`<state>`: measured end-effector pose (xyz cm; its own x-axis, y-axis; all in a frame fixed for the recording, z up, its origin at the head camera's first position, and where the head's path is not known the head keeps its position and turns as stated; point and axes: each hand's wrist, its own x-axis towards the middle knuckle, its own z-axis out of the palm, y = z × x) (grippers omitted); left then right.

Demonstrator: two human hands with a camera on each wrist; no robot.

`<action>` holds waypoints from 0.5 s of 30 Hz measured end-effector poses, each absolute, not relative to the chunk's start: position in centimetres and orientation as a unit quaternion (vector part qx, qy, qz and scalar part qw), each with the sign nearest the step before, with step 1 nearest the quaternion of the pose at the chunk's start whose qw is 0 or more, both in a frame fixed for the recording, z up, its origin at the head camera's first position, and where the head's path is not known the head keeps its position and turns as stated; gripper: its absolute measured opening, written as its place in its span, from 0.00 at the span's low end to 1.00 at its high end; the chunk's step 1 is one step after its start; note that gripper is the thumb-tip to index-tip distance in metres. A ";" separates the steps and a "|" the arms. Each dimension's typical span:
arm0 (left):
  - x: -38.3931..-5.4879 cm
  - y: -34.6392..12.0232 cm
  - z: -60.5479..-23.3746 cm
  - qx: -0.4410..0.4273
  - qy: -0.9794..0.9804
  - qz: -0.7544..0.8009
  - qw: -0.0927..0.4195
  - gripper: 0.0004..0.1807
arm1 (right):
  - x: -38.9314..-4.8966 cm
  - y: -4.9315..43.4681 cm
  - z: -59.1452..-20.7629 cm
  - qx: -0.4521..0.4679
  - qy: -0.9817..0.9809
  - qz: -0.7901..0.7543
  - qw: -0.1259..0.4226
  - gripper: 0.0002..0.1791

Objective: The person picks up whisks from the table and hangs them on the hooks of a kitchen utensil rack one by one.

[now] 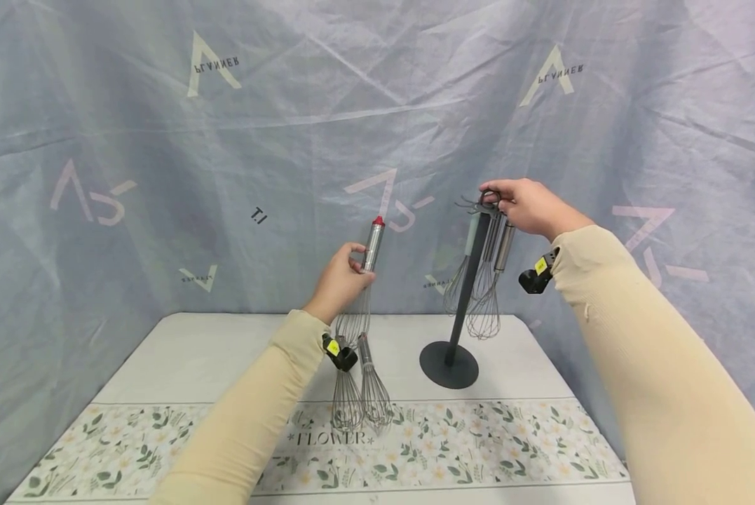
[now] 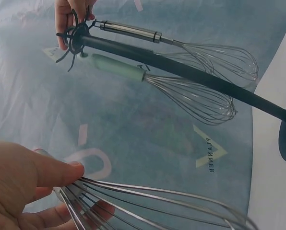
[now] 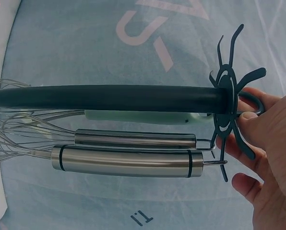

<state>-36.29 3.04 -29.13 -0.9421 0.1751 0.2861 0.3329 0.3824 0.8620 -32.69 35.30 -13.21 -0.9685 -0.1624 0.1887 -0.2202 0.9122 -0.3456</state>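
Observation:
My left hand [image 1: 342, 275] grips a steel whisk [image 1: 373, 247] with a red handle end pointing up; its wires [image 2: 172, 189] fan out below the thumb in the left wrist view. With thumb and fingers, my right hand [image 1: 531, 207] pinches the top loop [image 3: 255, 101] of a dark utensil stand [image 1: 467, 294]. Curved hooks [image 3: 236, 43] ring the stand's head. From them hang a green-handled whisk [image 2: 116, 68] and two steel-handled whisks, a thicker one [image 3: 126, 161] and a thinner one [image 3: 136, 138].
Two more whisks lie on the white table [image 1: 226, 358] below my left hand: one at left [image 1: 347, 403], partly hidden by the wrist camera, and one at right [image 1: 373, 393]. The stand's round base [image 1: 437, 365] is on the table. A grey-blue curtain [image 1: 301, 175] surrounds the table.

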 end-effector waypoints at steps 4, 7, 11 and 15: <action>-36.0 3.6 -28.4 -0.168 -0.824 -0.534 0.090 0.28 | -32.7 35.5 -13.1 0.100 -0.974 0.188 0.081 0.29; -35.9 4.0 -28.0 -0.179 -0.820 -0.533 0.103 0.27 | -32.7 35.6 -13.1 0.101 -0.973 0.189 0.083 0.29; -35.8 4.7 -27.5 -0.192 -0.815 -0.535 0.111 0.27 | -32.7 35.5 -13.2 0.103 -0.973 0.187 0.087 0.29; -35.6 5.5 -27.0 -0.202 -0.815 -0.530 0.120 0.27 | -32.9 35.4 -13.3 0.119 -0.972 0.176 0.104 0.28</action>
